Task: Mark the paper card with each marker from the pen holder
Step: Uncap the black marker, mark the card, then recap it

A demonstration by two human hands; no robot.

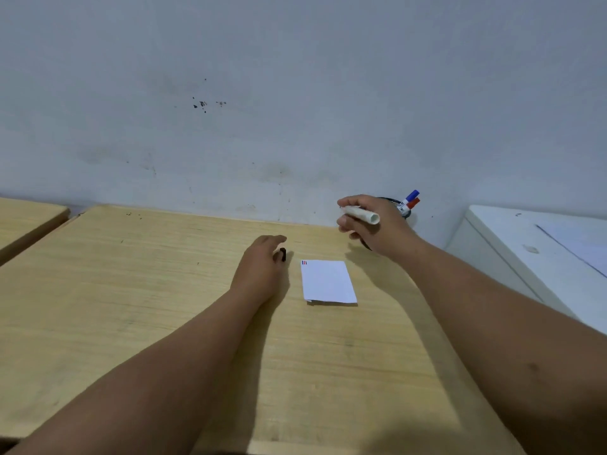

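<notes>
A white paper card point(328, 282) lies flat on the wooden table point(131, 290), with a small blue and a small red mark in its top left corner. My right hand point(371, 224) hovers above and behind the card, gripping a white marker barrel point(361, 214) held sideways. My left hand point(262, 264) rests on the table just left of the card, fingers around a small black cap point(283, 254). The dark pen holder point(402, 206) stands at the wall behind my right hand, mostly hidden. A blue-capped marker point(412, 195) and a red-capped marker point(414, 202) stick out of it.
A grey wall rises right behind the table. A white cabinet top point(542, 244) sits to the right of the table. The corner of a second wooden table point(29, 215) shows at the far left.
</notes>
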